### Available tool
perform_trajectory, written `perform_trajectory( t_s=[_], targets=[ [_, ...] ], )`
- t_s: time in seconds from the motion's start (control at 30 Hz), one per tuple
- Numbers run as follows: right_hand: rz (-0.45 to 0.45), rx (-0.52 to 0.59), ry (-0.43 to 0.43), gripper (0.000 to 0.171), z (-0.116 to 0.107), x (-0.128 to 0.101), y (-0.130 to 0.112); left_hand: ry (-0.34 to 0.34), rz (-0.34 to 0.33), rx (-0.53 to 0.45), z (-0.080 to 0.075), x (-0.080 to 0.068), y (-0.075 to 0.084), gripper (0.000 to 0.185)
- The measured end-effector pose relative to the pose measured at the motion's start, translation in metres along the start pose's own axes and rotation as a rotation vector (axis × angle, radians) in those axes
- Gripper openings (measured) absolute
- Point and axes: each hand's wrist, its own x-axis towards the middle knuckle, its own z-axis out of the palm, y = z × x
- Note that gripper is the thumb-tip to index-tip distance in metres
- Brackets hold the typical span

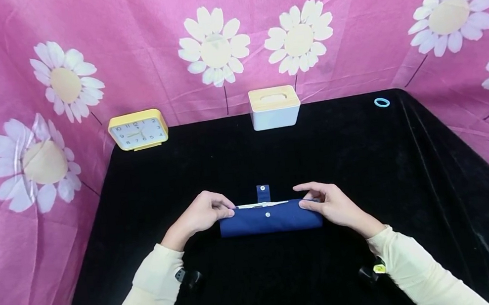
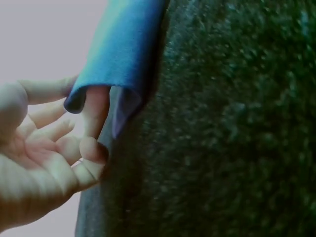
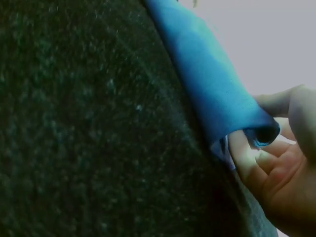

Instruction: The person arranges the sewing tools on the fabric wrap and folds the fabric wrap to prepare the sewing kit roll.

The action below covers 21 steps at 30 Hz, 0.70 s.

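Observation:
A navy blue folded cloth pouch (image 1: 252, 224) lies crosswise on the black cloth, with a small snap on its front. A short strap (image 1: 263, 193) with its own snap sticks out from its far edge, unfastened, and a strip of white lining shows along that edge. At the left end my left hand (image 1: 208, 212) pinches the upper fold, thumb outside and a finger tucked under the curled cloth (image 2: 123, 49). My right hand (image 1: 328, 204) pinches the opposite end likewise, index finger raised in the head view. The curled edge (image 3: 222, 98) wraps over a right finger.
A yellow clock (image 1: 139, 129) stands at the back left. Behind the pouch is a white tissue box (image 1: 275, 109) with a wooden lid. One light blue ring (image 1: 381, 103) lies at the far right corner. Pink flowered curtain (image 1: 135, 44) surrounds the black-covered table (image 1: 338, 147).

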Motion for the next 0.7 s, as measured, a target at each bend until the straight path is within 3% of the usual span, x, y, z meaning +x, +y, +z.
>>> perform_trajectory(
  t_s=[0.1,0.2,0.4,0.53,0.7],
  targets=[
    [0.013,-0.051,0.050,0.035,0.002,0.003,0.003,0.000,-0.045,-0.077,0.000,0.004,-0.006,0.017],
    [0.001,-0.186,0.104,0.032,0.004,0.004,0.002,0.001,-0.083,-0.140,0.000,0.006,-0.008,0.026],
    [-0.048,-0.504,0.160,0.038,0.005,0.011,-0.023,0.004,-0.126,-0.135,-0.001,0.009,-0.010,0.032],
    [-0.054,-0.457,0.158,0.038,0.013,0.026,-0.048,-0.013,-0.147,-0.136,-0.003,0.011,-0.012,0.035],
    [0.103,-0.353,0.114,0.039,0.039,0.049,-0.064,-0.028,-0.146,-0.157,-0.003,0.013,-0.010,0.038]
  ],
)
